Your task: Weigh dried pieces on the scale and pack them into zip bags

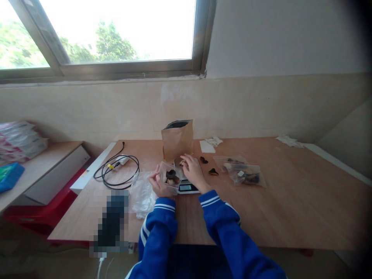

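Observation:
My left hand (159, 186) is closed on the edge of a small clear zip bag (172, 179), which holds dark brown and pale dried pieces. The bag's mouth is tilted up beside a white kitchen scale (188, 190) with a lit display too small to read. Over the scale's plate is my right hand (192, 171), fingers pinched around a small pale dried piece (182, 162), partly hidden by them. Just behind the scale a brown paper pouch (178, 138) stands upright with its top open. Two dark dried pieces (213, 171) lie right of the scale.
Filled zip bags (250, 175) lie to the right. Left of my hands are empty clear bags (142, 195), a coiled black cable (116, 186) and a pixelated dark object (112, 221). Paper scraps (207, 146) lie at the back of the wooden table (290, 201), below the window.

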A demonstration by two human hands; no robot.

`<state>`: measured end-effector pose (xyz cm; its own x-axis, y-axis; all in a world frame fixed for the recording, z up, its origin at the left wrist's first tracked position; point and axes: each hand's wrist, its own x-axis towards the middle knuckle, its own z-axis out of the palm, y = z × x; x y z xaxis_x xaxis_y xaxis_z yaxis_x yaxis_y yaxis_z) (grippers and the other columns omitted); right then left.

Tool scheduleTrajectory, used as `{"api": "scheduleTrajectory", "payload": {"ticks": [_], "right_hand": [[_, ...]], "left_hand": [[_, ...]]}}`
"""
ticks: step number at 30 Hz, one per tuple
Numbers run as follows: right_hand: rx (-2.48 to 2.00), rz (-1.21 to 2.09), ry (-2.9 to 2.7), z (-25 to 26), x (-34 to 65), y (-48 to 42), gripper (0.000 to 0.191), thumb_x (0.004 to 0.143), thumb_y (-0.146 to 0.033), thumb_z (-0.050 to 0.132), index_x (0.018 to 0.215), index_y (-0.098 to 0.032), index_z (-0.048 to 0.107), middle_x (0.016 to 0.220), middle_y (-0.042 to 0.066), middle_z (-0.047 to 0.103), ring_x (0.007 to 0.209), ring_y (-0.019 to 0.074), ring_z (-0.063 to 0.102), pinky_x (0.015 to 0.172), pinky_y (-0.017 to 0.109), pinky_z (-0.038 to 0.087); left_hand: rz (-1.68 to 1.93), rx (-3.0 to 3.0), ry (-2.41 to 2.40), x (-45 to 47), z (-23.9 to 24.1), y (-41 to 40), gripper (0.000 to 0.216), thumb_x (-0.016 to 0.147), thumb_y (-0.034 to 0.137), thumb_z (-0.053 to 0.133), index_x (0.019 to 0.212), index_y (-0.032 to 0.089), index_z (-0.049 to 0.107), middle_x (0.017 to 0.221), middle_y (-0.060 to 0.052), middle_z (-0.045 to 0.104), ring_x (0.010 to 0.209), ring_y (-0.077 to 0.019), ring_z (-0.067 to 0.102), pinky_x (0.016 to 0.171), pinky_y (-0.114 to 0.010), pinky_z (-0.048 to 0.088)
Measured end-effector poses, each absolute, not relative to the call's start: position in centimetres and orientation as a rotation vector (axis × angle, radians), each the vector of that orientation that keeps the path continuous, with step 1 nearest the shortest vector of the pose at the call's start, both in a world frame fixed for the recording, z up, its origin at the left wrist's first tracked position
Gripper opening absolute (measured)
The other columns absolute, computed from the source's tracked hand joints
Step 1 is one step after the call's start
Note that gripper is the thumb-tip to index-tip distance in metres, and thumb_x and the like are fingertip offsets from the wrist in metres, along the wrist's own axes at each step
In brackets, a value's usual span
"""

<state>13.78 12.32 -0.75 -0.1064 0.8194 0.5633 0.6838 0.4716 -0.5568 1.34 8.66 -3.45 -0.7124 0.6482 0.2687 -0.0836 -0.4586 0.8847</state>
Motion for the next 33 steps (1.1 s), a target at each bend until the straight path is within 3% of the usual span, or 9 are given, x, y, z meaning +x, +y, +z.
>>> {"api": "scheduleTrajectory", "payload": {"ticks": [4, 9, 12, 17, 20, 25, 27, 30, 33], "right_hand": [[-1.386, 0.159, -2.049, -2.5, 15.0, 13.5, 0.032, 0.083, -0.01, 0.049, 0.111, -0.019, 0.063, 0.116, 0.01, 0.063, 0.112, 0.0255, 0.051, 0.096, 0.04, 0.038], [-1.493, 0.11, -1.982, -2.3, 15.3, 13.5, 0.024, 0.085, -0.015, 0.052, 0.103, -0.022, 0.066, 0.104, 0.01, 0.067, 0.105, 0.0265, 0.055, 0.09, 0.039, 0.039], [-1.386, 0.271, -1.819, -1.5, 15.1, 13.3, 0.019, 0.089, -0.026, 0.051, 0.099, -0.02, 0.066, 0.099, 0.009, 0.069, 0.096, 0.0246, 0.06, 0.085, 0.037, 0.044], [-1.099, 0.73, -1.391, 1.3, 14.0, 11.5, 0.033, 0.086, -0.048, 0.053, 0.096, -0.018, 0.063, 0.085, 0.006, 0.07, 0.074, 0.0188, 0.064, 0.069, 0.03, 0.05], [-0.983, 0.882, -1.435, 2.9, 13.1, 9.7, 0.032, 0.085, -0.047, 0.055, 0.096, -0.018, 0.061, 0.087, 0.005, 0.069, 0.075, 0.0173, 0.064, 0.067, 0.027, 0.05], [-1.114, 0.888, -1.825, 3.4, 12.2, 7.6, 0.024, 0.086, -0.038, 0.056, 0.101, -0.019, 0.057, 0.069, -0.002, 0.063, 0.064, 0.0159, 0.06, 0.062, 0.028, 0.047], [-1.153, 0.737, -1.972, 3.1, 12.1, 7.2, 0.015, 0.088, -0.033, 0.054, 0.091, -0.02, 0.06, 0.07, 0.0, 0.062, 0.069, 0.0173, 0.059, 0.068, 0.031, 0.048], [-1.155, 0.452, -2.091, 2.8, 12.2, 6.8, 0.018, 0.09, -0.029, 0.051, 0.081, -0.02, 0.064, 0.088, 0.006, 0.064, 0.091, 0.0222, 0.057, 0.086, 0.04, 0.046], [-1.182, 0.334, -1.952, 1.9, 12.4, 6.1, 0.02, 0.091, -0.033, 0.051, 0.101, -0.02, 0.063, 0.11, 0.01, 0.058, 0.109, 0.0251, 0.052, 0.097, 0.044, 0.042]], "left_hand": [[2.158, 0.814, 1.321, 1.3, -3.5, 8.7, 0.013, 0.089, 0.035, 0.041, 0.087, 0.023, 0.045, 0.104, -0.005, 0.067, 0.105, -0.0199, 0.062, 0.094, -0.041, 0.045], [2.162, 0.79, 1.325, 1.0, -3.9, 9.2, 0.017, 0.087, 0.039, 0.044, 0.087, 0.022, 0.046, 0.098, -0.006, 0.066, 0.099, -0.022, 0.062, 0.091, -0.045, 0.046], [2.167, 0.812, 1.305, 0.9, -4.4, 9.4, 0.017, 0.087, 0.039, 0.044, 0.088, 0.022, 0.046, 0.098, -0.006, 0.065, 0.099, -0.0225, 0.062, 0.091, -0.047, 0.045], [2.146, 0.843, 1.298, 0.9, -4.7, 9.3, 0.015, 0.09, 0.037, 0.041, 0.092, 0.022, 0.045, 0.103, -0.007, 0.064, 0.104, -0.021, 0.06, 0.093, -0.043, 0.044], [2.129, 0.851, 1.303, 0.9, -4.6, 9.2, 0.016, 0.09, 0.037, 0.04, 0.092, 0.022, 0.044, 0.105, -0.009, 0.064, 0.104, -0.0215, 0.06, 0.091, -0.042, 0.044], [2.139, 0.836, 1.332, 1.0, -4.2, 9.3, 0.02, 0.088, 0.043, 0.039, 0.085, 0.023, 0.037, 0.104, -0.01, 0.064, 0.104, -0.0229, 0.061, 0.087, -0.041, 0.046], [2.147, 0.83, 1.364, 1.0, -4.1, 9.3, 0.02, 0.088, 0.043, 0.037, 0.083, 0.024, 0.035, 0.105, -0.01, 0.064, 0.105, -0.0226, 0.061, 0.088, -0.042, 0.045], [2.148, 0.759, 1.411, 0.9, -4.1, 9.4, 0.019, 0.088, 0.042, 0.036, 0.082, 0.024, 0.034, 0.105, -0.011, 0.063, 0.105, -0.0228, 0.06, 0.091, -0.045, 0.044], [2.149, 0.632, 1.377, 0.6, -4.6, 9.9, 0.018, 0.086, 0.041, 0.039, 0.083, 0.023, 0.035, 0.101, -0.01, 0.062, 0.102, -0.0236, 0.06, 0.092, -0.046, 0.044]]}}
